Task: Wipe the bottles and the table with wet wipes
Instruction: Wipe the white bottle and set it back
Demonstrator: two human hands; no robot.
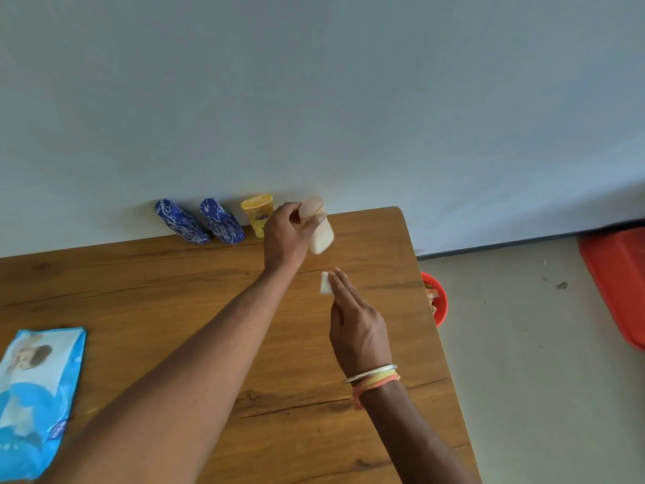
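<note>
My left hand (284, 235) grips a pale cream bottle (319, 230) near the back edge of the wooden table (157, 291), tilted and held just above the surface. Below it, my right hand (356, 319) holds a small folded white wet wipe (326, 283) under straight fingers, a little short of the bottle. Against the wall stand two blue patterned bottles (181, 221) (221, 221) and a yellow bottle (257, 214), left of the held one. The blue wet-wipe pack (35, 396) lies flat at the table's front left.
The table's right edge runs just right of my right hand. Below it on the floor sits a red bin (438, 298) with scraps inside. A red plastic object (617, 281) lies at the far right by the wall.
</note>
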